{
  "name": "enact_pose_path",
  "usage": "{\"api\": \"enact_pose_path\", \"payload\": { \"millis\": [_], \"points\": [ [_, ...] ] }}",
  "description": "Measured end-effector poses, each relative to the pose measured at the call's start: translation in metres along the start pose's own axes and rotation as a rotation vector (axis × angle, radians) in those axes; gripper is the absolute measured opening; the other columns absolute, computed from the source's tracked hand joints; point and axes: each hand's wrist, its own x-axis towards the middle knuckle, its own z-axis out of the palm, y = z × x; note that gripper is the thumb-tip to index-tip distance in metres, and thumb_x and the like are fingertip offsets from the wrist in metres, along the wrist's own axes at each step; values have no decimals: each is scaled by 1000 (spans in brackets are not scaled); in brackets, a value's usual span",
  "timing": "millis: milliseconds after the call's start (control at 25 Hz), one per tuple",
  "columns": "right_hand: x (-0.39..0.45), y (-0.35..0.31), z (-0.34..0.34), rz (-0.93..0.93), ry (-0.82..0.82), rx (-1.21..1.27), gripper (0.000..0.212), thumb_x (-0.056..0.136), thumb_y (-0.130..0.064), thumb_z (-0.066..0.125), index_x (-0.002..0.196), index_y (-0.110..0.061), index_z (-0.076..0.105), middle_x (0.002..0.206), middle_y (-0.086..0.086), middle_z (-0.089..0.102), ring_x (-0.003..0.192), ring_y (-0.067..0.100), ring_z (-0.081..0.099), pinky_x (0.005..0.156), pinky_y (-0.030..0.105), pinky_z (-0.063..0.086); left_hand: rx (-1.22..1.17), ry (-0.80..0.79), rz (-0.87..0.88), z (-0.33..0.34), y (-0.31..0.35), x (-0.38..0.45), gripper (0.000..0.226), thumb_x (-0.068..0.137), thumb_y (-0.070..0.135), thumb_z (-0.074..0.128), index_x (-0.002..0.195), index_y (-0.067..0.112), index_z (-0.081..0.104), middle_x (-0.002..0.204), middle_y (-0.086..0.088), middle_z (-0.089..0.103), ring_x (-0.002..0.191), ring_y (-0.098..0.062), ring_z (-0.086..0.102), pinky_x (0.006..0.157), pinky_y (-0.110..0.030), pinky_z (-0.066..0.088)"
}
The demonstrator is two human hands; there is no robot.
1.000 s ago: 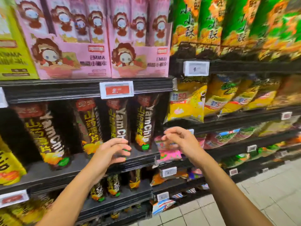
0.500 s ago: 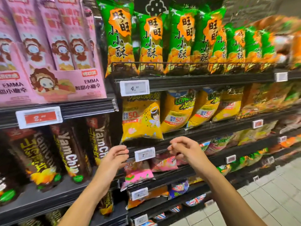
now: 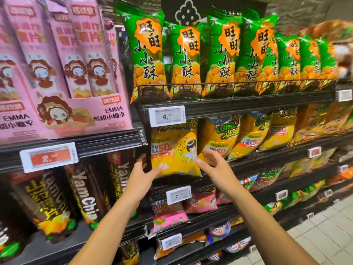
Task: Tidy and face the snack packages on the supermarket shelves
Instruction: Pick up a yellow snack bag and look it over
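Observation:
A yellow snack bag with a cartoon angel stands at the left end of the middle shelf, below the 4.20 price tag. My left hand holds its lower left corner, thumb on the front and fingers past the bag's left edge. The thumb of my right hand touches the bag's lower right edge, its fingers spread and loosely curved. More yellow bags lean to the right along the same shelf.
Green snack bags stand behind a wire rail on the shelf above. Pink EMMA boxes and dark YamChip tubes fill the left bay. Pink bags lie on lower shelves. Tiled floor at the lower right.
The view swung right from the YamChip tubes to the yellow bags. Both hands rose from the lower shelf edge and closed in on the leftmost yellow bag.

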Motion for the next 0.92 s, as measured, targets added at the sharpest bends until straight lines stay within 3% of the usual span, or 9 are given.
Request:
{"api": "enact_pose_path", "payload": {
  "millis": [120,280,400,520,640,800,920],
  "points": [
    [9,-1,5,31,-52,-39,84,85,-51,72,152,-21,34,154,-3,40,137,11,41,107,30,36,43,-32,-11,0,5,10,84,61,68,76,130,31,45,137,3,56,120,-13,54,100,-36,42],
    [15,-1,12,89,-151,-16,95,85,-51,71,158,-18,20,159,1,35,144,13,36,113,34,35,49,-57,40,4,3,22,68,84,43,74,141,26,42,120,8,66,99,-1,66,87,-20,50],
    [18,0,13,90,-166,-13,90,85,-53,70,156,-20,25,150,2,47,137,15,46,111,39,40,39,-59,50,5,4,23,44,89,38,69,128,33,49,100,18,68,74,16,64,60,-3,46],
    [18,2,12,53,-164,-20,72,79,-62,70,141,-36,45,139,-3,56,125,15,55,109,43,44,-10,-65,53,2,8,20,28,88,38,70,111,43,53,100,18,68,74,13,66,58,-4,46],
    [19,4,10,17,-198,56,53,71,-71,72,116,-46,60,127,-9,65,117,11,62,105,40,48,-80,-70,57,0,16,12,26,85,38,72,105,44,56,106,12,70,86,-1,71,70,-15,51],
    [18,11,1,10,-304,154,74,64,-76,73,120,-29,65,118,-10,73,109,9,69,97,32,55,-137,-156,31,2,23,-11,57,71,48,73,122,30,57,110,6,74,93,-11,73,66,-15,53],
    [14,23,-16,98,-434,126,80,62,-74,77,123,-24,61,118,-5,73,106,12,71,95,34,55,-173,-229,-52,11,19,-33,60,70,42,74,124,23,59,115,1,73,102,-18,71,76,-22,56]
  ]
}}
